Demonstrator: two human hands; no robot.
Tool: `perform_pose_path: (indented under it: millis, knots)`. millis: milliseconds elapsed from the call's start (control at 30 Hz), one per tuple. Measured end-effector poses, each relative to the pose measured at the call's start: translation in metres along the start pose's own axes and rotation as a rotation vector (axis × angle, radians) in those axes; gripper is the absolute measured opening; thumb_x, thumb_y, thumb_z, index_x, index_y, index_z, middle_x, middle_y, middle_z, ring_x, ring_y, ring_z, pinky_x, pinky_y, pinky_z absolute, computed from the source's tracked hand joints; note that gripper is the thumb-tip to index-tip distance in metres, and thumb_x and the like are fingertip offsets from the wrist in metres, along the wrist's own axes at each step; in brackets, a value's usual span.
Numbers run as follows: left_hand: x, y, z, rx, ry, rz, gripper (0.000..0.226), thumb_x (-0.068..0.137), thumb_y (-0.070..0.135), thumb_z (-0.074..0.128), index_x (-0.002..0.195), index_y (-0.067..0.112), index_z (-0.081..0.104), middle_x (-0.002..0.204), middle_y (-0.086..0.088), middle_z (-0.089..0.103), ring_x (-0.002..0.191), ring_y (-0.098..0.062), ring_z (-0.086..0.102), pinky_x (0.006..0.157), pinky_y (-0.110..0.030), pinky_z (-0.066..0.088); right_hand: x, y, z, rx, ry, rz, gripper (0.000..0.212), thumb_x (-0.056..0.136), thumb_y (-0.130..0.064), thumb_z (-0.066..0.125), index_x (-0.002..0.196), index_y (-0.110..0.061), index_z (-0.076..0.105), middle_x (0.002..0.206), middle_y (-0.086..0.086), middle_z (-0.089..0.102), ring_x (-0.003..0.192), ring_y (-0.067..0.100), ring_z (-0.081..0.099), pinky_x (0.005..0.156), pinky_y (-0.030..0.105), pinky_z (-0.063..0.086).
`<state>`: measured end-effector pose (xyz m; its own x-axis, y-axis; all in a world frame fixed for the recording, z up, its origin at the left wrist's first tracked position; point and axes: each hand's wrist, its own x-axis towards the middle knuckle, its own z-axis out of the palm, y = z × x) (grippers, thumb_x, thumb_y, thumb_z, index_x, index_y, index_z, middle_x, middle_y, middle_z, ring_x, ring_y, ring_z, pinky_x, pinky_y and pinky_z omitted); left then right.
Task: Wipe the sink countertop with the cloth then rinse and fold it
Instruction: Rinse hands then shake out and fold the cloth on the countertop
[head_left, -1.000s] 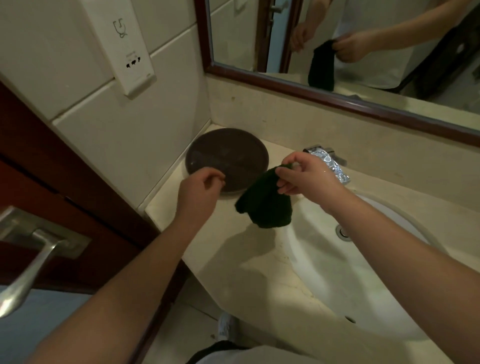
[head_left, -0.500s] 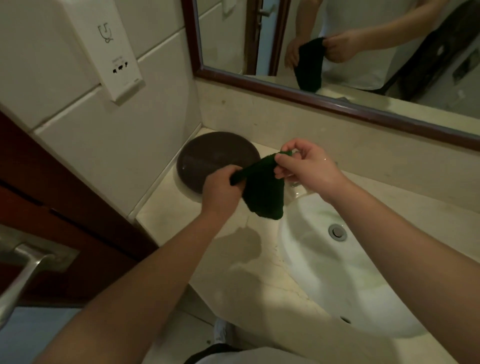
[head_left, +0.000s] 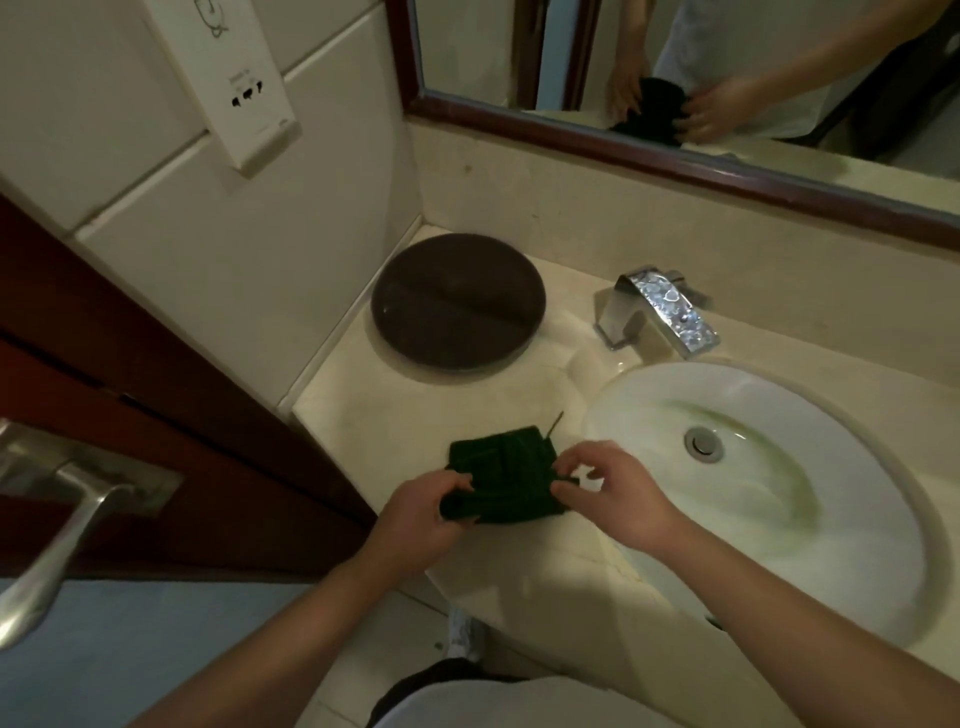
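Observation:
A dark green cloth (head_left: 503, 470) lies bunched and partly folded on the beige countertop (head_left: 415, 415), just left of the white sink basin (head_left: 810, 519). My left hand (head_left: 421, 517) grips the cloth's near left corner. My right hand (head_left: 608, 493) pinches its right edge between thumb and fingers, the other fingers raised. A thin thread sticks up from the cloth's far right corner.
A round dark brown tray (head_left: 457, 301) sits at the back left corner. A chrome faucet (head_left: 660, 312) stands behind the basin. A framed mirror (head_left: 675, 67) hangs above. A door with a metal handle (head_left: 57, 535) is at the left.
The cloth hung in the air between both hands above the tray and basin. Now it is lowered onto the countertop near the front edge, with both hands still on it.

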<state>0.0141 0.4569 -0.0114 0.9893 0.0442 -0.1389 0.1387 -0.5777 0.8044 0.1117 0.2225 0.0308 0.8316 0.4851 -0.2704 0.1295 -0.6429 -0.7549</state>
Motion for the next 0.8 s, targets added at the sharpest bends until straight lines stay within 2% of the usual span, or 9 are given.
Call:
perform_pose_path:
  millis: [100, 167, 233, 300, 400, 533, 600, 700, 800]
  knots:
    - [0.007, -0.001, 0.008, -0.097, 0.033, -0.213, 0.013, 0.085, 0.021, 0.07, 0.092, 0.029, 0.063, 0.093, 0.005, 0.069, 0.087, -0.008, 0.065, 0.072, -0.02, 0.05, 0.018, 0.004, 0.013, 0.106, -0.028, 0.155, 0.015, 0.089, -0.029, 0.064, 0.086, -0.014, 0.064, 0.076, 0.0, 0.064, 0.067, 0.014, 0.059, 0.067, 0.029, 0.047]
    - [0.02, 0.001, 0.008, -0.129, 0.082, -0.277, 0.005, 0.09, 0.028, 0.064, 0.093, 0.025, 0.06, 0.088, 0.006, 0.067, 0.081, -0.006, 0.063, 0.064, -0.016, 0.047, 0.032, -0.001, 0.018, 0.124, 0.018, 0.2, 0.022, 0.092, -0.033, 0.06, 0.091, -0.011, 0.064, 0.076, 0.004, 0.064, 0.066, 0.012, 0.056, 0.062, 0.024, 0.044]
    - [0.034, 0.004, 0.006, -0.141, 0.118, -0.327, 0.013, 0.093, 0.034, 0.058, 0.094, 0.02, 0.057, 0.086, 0.003, 0.064, 0.08, -0.01, 0.062, 0.06, -0.018, 0.046, 0.048, -0.006, 0.021, 0.172, 0.068, 0.253, 0.027, 0.092, -0.038, 0.059, 0.095, -0.011, 0.064, 0.082, 0.002, 0.065, 0.072, 0.012, 0.058, 0.063, 0.021, 0.045]
    - [0.046, 0.005, 0.005, -0.098, 0.146, -0.369, 0.019, 0.093, 0.036, 0.057, 0.1, 0.018, 0.054, 0.091, 0.003, 0.062, 0.084, -0.013, 0.061, 0.064, -0.023, 0.047, 0.064, -0.008, 0.021, 0.174, 0.05, 0.332, 0.032, 0.09, -0.046, 0.06, 0.098, -0.015, 0.061, 0.085, -0.002, 0.063, 0.08, 0.015, 0.06, 0.064, 0.023, 0.046]
    - [0.05, 0.01, 0.01, 0.054, 0.196, -0.406, 0.029, 0.089, 0.032, 0.064, 0.11, 0.018, 0.051, 0.099, 0.003, 0.056, 0.086, -0.012, 0.056, 0.07, -0.026, 0.049, 0.076, -0.005, 0.024, -0.099, -0.061, 0.404, 0.043, 0.082, -0.054, 0.066, 0.103, -0.019, 0.056, 0.09, -0.004, 0.059, 0.085, 0.016, 0.058, 0.071, 0.027, 0.048]
    - [0.045, 0.009, 0.019, 0.392, 0.272, -0.416, 0.058, 0.078, 0.035, 0.074, 0.125, 0.014, 0.047, 0.118, -0.007, 0.049, 0.107, -0.023, 0.049, 0.085, -0.033, 0.046, 0.072, -0.008, 0.042, -0.416, 0.02, 0.286, 0.054, 0.073, -0.049, 0.074, 0.11, -0.016, 0.053, 0.107, 0.004, 0.055, 0.087, 0.022, 0.061, 0.071, 0.033, 0.054]
    - [0.049, 0.009, 0.016, 0.354, 0.189, -0.484, 0.051, 0.078, 0.034, 0.074, 0.116, 0.013, 0.047, 0.112, -0.008, 0.053, 0.103, -0.025, 0.053, 0.08, -0.036, 0.049, 0.071, -0.012, 0.051, -0.436, 0.01, 0.306, 0.06, 0.074, -0.041, 0.077, 0.118, -0.013, 0.047, 0.11, 0.007, 0.05, 0.089, 0.025, 0.061, 0.069, 0.032, 0.052]
    - [0.062, 0.009, 0.007, 0.306, -0.01, -0.543, 0.026, 0.079, 0.027, 0.069, 0.083, 0.014, 0.047, 0.091, -0.007, 0.061, 0.082, -0.023, 0.061, 0.061, -0.032, 0.05, 0.074, -0.015, 0.055, -0.434, -0.026, 0.378, 0.053, 0.075, -0.034, 0.075, 0.114, -0.012, 0.047, 0.088, 0.0, 0.052, 0.076, 0.019, 0.056, 0.063, 0.03, 0.051]
    - [0.07, 0.007, 0.001, 0.298, -0.111, -0.451, 0.023, 0.075, 0.025, 0.067, 0.063, 0.017, 0.048, 0.075, -0.005, 0.059, 0.07, -0.019, 0.058, 0.052, -0.027, 0.045, 0.076, -0.014, 0.054, -0.579, -0.057, 0.346, 0.039, 0.077, -0.041, 0.068, 0.103, -0.015, 0.056, 0.103, 0.005, 0.051, 0.09, 0.021, 0.051, 0.069, 0.029, 0.047]
